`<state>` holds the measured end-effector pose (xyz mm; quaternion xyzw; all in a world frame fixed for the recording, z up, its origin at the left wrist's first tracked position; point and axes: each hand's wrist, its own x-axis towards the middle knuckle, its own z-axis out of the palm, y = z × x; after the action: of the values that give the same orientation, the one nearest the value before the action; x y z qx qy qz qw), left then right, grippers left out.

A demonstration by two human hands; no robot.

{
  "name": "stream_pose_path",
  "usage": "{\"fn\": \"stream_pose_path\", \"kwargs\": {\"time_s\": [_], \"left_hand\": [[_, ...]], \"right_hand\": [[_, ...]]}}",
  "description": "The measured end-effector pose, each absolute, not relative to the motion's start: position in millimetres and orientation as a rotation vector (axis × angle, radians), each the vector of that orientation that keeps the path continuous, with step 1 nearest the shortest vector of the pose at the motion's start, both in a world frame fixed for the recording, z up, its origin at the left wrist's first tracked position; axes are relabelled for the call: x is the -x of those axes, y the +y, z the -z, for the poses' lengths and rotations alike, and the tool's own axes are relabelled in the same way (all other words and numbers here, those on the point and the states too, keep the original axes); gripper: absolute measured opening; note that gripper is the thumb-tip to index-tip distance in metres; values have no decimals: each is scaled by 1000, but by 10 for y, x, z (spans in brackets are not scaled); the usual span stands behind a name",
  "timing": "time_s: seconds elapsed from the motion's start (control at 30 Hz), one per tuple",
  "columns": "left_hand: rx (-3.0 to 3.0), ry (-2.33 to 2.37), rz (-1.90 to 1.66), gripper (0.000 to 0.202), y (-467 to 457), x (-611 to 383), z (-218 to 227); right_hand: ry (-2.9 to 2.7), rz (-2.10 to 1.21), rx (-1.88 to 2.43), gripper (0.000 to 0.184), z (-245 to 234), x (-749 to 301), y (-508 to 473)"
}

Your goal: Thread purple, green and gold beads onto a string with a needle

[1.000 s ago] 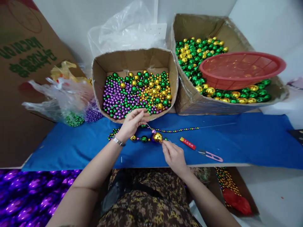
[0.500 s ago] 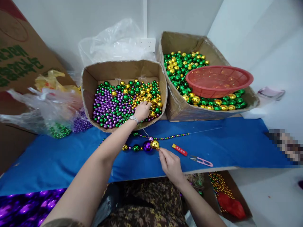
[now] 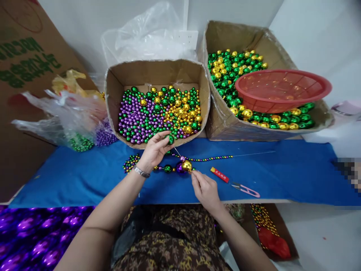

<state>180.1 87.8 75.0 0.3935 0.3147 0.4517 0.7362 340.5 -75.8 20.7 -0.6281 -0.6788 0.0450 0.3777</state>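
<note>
My left hand (image 3: 154, 150) hovers over the front edge of the middle cardboard box (image 3: 113, 90) and pinches a green bead (image 3: 170, 139) between thumb and fingers. My right hand (image 3: 205, 189) rests on the blue cloth (image 3: 282, 169) and pinches the thin string just right of a big gold bead (image 3: 186, 165). That gold bead ends a partly strung strand (image 3: 158, 167) of purple, green and gold beads lying on the cloth. A thin needle or wire runs up from the strand toward my left hand.
The middle box holds several loose purple, green and gold beads. A bigger box (image 3: 222, 120) at right holds large beads and a red basket (image 3: 282, 88). A red lighter (image 3: 219, 174) and pink snips (image 3: 248, 190) lie right of my hand. Plastic bags (image 3: 64, 116) sit left.
My left hand has come back out of the middle box with a green bead and now sits near the strand. My right hand has stayed on the string.
</note>
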Motion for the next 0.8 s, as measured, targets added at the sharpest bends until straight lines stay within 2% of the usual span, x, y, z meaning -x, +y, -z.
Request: {"fn": "stream_pose_path", "kwargs": {"time_s": [0.6, 0.8], "left_hand": [[-985, 701, -1020, 27, 588, -1751, -710], [-952, 704, -1029, 27, 433, -1755, -618]], "right_hand": [[-1777, -106, 1633, 25, -210, -3348, -799], [-1690, -410, 1695, 22, -245, -3287, -832]]}}
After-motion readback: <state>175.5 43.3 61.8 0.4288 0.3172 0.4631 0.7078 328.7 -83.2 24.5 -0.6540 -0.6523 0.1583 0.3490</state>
